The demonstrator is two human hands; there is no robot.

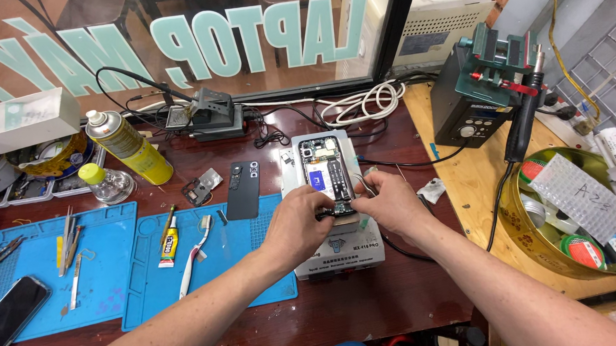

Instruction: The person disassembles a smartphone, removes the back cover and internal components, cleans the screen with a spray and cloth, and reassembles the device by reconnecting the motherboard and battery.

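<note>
Dark wood of the desk (357,306) carries a grey heating pad (339,250) on which an opened phone (327,168) lies. Its lower end is pinched by the left hand (299,224), grip closed; the right hand (390,201) holds thin tweezers (364,184) there. Just left, a black back cover (243,189) rests on a blue mat (200,272).

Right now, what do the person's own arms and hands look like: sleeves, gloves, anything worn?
Both arms are bare up to the frame edge, with no sleeves in view. The left hand and right hand are ungloved. No watch, wristband or ring shows on either wrist or on the fingers that can be seen. No cables or markings on them.
</note>
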